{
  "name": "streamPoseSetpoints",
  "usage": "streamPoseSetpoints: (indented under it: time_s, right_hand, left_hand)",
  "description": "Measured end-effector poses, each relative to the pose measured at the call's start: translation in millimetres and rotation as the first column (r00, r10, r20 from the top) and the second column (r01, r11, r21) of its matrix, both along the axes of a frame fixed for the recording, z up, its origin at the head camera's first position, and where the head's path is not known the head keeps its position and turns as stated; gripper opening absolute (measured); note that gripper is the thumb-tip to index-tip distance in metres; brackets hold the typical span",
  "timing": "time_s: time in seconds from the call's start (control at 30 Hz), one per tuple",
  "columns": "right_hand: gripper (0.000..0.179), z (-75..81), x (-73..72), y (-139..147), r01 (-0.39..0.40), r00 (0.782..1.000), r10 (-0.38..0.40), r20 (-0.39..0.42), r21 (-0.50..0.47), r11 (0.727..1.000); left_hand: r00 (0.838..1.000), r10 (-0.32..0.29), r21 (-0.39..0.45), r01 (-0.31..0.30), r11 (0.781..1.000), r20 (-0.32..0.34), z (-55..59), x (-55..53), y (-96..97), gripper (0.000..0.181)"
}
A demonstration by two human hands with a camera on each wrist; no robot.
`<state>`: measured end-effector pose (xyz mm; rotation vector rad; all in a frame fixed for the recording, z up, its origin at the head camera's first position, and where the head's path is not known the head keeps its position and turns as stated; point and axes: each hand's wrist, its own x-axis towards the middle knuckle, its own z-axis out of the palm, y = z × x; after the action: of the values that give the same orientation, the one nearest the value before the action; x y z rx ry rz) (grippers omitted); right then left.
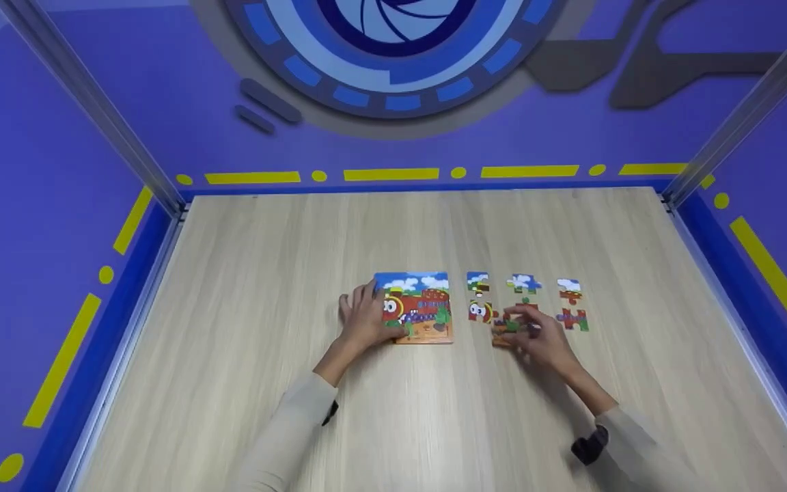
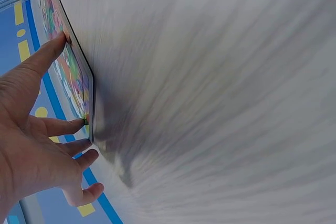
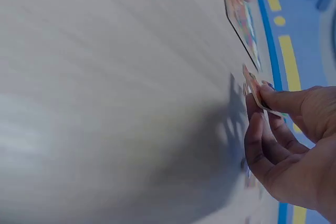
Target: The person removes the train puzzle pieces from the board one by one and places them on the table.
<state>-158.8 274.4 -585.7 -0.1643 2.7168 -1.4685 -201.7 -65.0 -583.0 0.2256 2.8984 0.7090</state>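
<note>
A square jigsaw board [image 1: 427, 328] with a cartoon red train under a cloudy sky lies flat on the table. My left hand [image 1: 365, 321] rests on its left side, the thumb on the front part and the fingertips at the left edge. In the left wrist view, these fingers [image 2: 73, 125] are fairly straight. To the right of the board, my right hand [image 1: 542, 342] pinches a jigsaw piece [image 3: 253, 85] between thumb and fingers, tilted just above the table. It partly covers other pieces beneath it.
Several loose jigsaw pieces lie right of the board, among them an eye piece [image 1: 479, 311], a cloud piece [image 1: 523, 282] and a red piece [image 1: 573, 319]. A wood-grain table [image 1: 284, 260] is enclosed by blue-purple panels [image 1: 161, 130] at the back and sides.
</note>
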Motion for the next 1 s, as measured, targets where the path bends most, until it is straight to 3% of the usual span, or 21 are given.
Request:
streamPoseSetpoints:
  time_s: [0.17, 0.3, 0.6, 1.0]
  right_hand:
    - [0.043, -2.7, 13.8, 34, 0.008, 0.997, -0.005, 0.075, -0.039, 0.999]
    - [0.044, -2.3, 20.0, 62, 0.024, 0.997, -0.021, 0.081, -0.039, 0.999]
    - [0.042, 1.1, 28.8, 95, 0.033, 0.996, -0.04, 0.082, 0.087, 0.996]
    - [0.04, 9.5, 35.2, 109, 0.057, 0.993, -0.082, 0.085, 0.266, 0.962]
  left_hand:
    - [1.0, 0.003, -0.006, -0.003, 1.0, -0.007, 1.3, 1.9, -0.2, 0.102]
    - [1.0, -0.001, -0.012, 0.001, 1.0, -0.015, 2.1, 2.3, -0.4, 0.102]
    - [1.0, 0.005, -0.005, -0.005, 1.0, 0.015, 0.6, 1.2, 1.1, 0.1]
    - [1.0, 0.001, 0.01, -0.001, 1.0, 0.019, 0.8, 0.3, -0.3, 0.098]
